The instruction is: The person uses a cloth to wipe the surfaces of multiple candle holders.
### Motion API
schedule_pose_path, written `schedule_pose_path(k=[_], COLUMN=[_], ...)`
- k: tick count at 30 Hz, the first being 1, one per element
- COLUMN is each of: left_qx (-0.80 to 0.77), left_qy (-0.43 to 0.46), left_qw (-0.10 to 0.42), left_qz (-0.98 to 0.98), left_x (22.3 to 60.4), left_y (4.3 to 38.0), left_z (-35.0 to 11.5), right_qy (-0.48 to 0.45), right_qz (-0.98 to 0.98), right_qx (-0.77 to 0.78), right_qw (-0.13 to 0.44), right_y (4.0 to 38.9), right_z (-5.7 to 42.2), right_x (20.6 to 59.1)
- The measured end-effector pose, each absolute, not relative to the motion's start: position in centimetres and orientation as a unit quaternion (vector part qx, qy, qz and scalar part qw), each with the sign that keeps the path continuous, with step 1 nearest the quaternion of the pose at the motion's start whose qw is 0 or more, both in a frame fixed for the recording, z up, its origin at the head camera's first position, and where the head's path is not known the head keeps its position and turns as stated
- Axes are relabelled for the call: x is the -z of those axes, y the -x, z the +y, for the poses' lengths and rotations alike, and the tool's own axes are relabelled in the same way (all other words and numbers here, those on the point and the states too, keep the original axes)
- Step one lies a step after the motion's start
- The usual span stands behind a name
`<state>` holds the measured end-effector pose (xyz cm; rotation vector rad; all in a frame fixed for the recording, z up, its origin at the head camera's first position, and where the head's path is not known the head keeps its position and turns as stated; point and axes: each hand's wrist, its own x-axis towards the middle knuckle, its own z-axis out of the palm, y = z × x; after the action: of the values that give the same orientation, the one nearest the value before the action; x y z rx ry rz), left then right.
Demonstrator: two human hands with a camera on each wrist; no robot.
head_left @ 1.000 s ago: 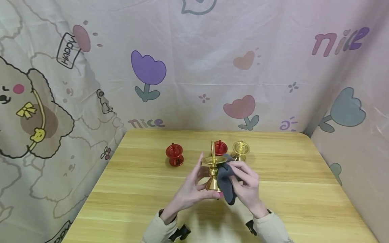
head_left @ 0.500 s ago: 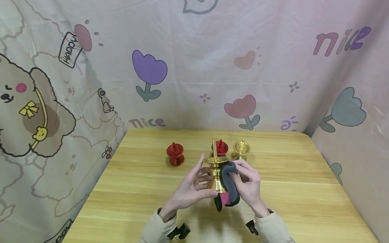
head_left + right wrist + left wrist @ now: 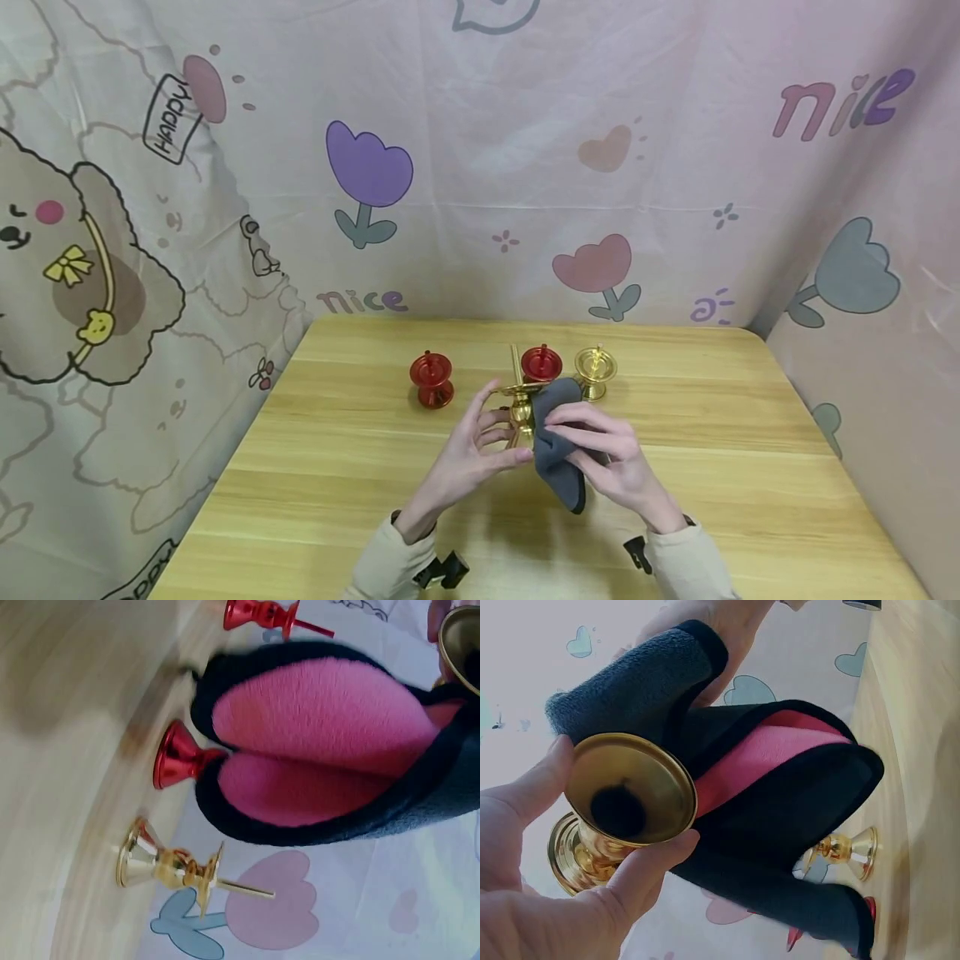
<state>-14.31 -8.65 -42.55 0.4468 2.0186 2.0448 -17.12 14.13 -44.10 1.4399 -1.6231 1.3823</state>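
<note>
A gold candlestick [image 3: 521, 410] with a long spike is held up off the table in my left hand [image 3: 467, 462], its top leaning slightly left. In the left wrist view, thumb and fingers grip the rim of its hollow base [image 3: 634, 791]. My right hand [image 3: 621, 462] pinches a folded cloth [image 3: 553, 467], grey outside with black edging, against the candlestick's right side. The cloth hides part of the stem and base in the head view. Its pink inner side [image 3: 322, 712] shows in the right wrist view.
Behind the hands, a red candlestick [image 3: 432, 379] stands on the wooden table [image 3: 337, 500] at left. Another red candlestick [image 3: 542, 363] and a smaller gold candlestick [image 3: 596, 371] stand at the back, right of it. A printed curtain [image 3: 480, 150] hangs behind the table.
The candlestick has tipped slightly left. My right hand's fingers have shifted left with the cloth, which now covers more of the base; its pink side has turned out of the head view.
</note>
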Motion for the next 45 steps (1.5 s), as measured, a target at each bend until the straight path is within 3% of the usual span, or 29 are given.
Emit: schedule_pose_path(k=[8, 14, 23, 26, 35, 41, 45], left_qx=[-0.697, -0.714, -0.704, -0.715, -0.744, -0.696, -0.669], left_qy=[-0.142, -0.148, -0.166, -0.173, -0.227, -0.204, -0.180], left_qw=[0.088, 0.077, 0.074, 0.072, 0.040, 0.057, 0.029], left_qz=[0.697, 0.680, 0.687, 0.674, 0.627, 0.686, 0.721], left_x=[42.4, 42.4, 42.4, 42.6, 43.4, 42.8, 42.2], left_y=[14.2, 14.2, 14.4, 14.3, 14.4, 14.3, 14.1], left_z=[-8.3, -8.0, -8.0, -8.0, -8.4, -8.5, -8.5], right_qy=[-0.501, -0.443, -0.474, -0.476, -0.405, -0.429, -0.446], right_qz=[-0.667, -0.648, -0.632, -0.620, -0.610, -0.602, -0.602], right_qx=[-0.466, -0.540, -0.415, -0.432, -0.569, -0.484, -0.431], right_qw=[0.297, 0.304, 0.452, 0.450, 0.375, 0.467, 0.503], right_y=[17.0, 16.9, 17.5, 17.6, 17.2, 17.4, 17.4], right_z=[14.0, 13.2, 12.2, 12.1, 11.6, 11.3, 11.1], right_x=[44.5, 45.2, 45.0, 45.1, 45.9, 45.5, 44.7])
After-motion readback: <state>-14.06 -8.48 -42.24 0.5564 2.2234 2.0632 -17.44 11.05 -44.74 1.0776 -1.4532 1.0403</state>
